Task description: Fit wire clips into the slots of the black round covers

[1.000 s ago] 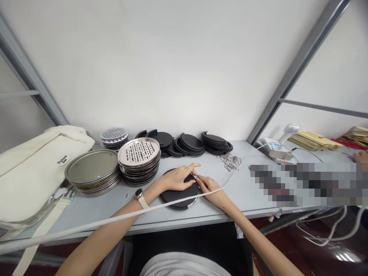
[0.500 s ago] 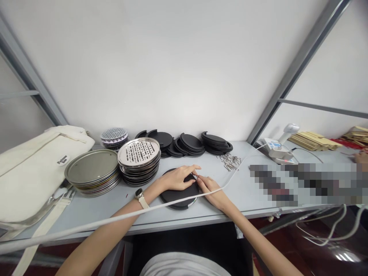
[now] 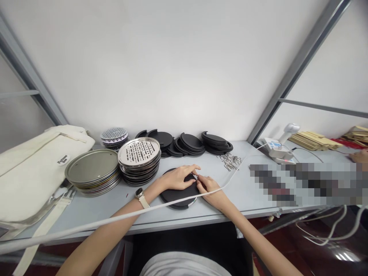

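A round black disc [image 3: 179,195] lies flat near the table's front edge, with a bit of its lower right rim catching light. My left hand [image 3: 179,178] rests across its top, fingers apart and the thumb stretched over the surface. At the disc's upper right edge my right hand [image 3: 209,187] is closed in a pinch, its fingertips close to the left fingers. A small silvery metal piece [image 3: 196,176] shows between the fingertips; its shape is mostly hidden. Beyond the right hand lies a loose pile of small metal hooks [image 3: 230,161].
Stacks of black discs [image 3: 192,142] stand along the wall. To the left are a stack of perforated metal discs [image 3: 139,151], a stack of plain round plates [image 3: 92,166] and a cream bag [image 3: 37,168]. A white cable [image 3: 115,219] crosses in front. Another person's hand [image 3: 360,156] is far right.
My right fingers have shifted slightly at the disc's edge and look more curled. My left hand and the disc stay put. The other person's hand has moved a little further into view.
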Available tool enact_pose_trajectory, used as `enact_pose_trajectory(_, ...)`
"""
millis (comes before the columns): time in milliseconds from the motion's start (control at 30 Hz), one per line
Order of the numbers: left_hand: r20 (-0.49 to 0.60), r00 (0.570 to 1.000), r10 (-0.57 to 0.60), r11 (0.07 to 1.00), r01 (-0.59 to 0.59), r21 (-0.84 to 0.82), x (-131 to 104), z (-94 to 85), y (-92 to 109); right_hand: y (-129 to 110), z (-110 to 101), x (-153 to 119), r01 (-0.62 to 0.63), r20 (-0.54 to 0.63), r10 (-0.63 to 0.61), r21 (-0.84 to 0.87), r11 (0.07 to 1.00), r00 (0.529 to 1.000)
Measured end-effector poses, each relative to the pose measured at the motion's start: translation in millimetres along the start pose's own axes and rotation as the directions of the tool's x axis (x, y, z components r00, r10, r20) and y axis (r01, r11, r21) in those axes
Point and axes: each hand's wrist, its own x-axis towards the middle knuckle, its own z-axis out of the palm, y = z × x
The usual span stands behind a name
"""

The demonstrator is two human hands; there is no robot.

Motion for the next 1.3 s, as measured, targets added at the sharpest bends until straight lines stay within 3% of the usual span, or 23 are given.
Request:
enact_pose_trajectory(500,-0.008,1.000,0.005,1.000,-0.005,-0.019,0.9,0.0,-0.6,2.2,4.6,-1.4,0.003,-0.049,-0.007,-0.089,0.996,0.999)
enact_pose_trajectory(967,-0.022,0.997,-0.074,0.986,0.070,-0.148,1.8,2.0,-4.7,0.4,5.2,-1.2,0.007,-0.044,-0.013,-0.137,0.990,0.999)
enact_pose_trajectory(1100,-0.008,1.000,-0.029,0.994,0.028,-0.106,1.4,1.7,-7.5,0.7,4.9,-1.6,0.064,-0.030,-0.070,-0.175,0.983,0.997)
enact_pose_trajectory(1300,-0.003,1.000,-0.001,0.998,0.001,-0.055,2.3,0.3,-5.9,3.6,5.2,-0.2,0.023,-0.021,-0.026,-0.122,0.992,0.999)
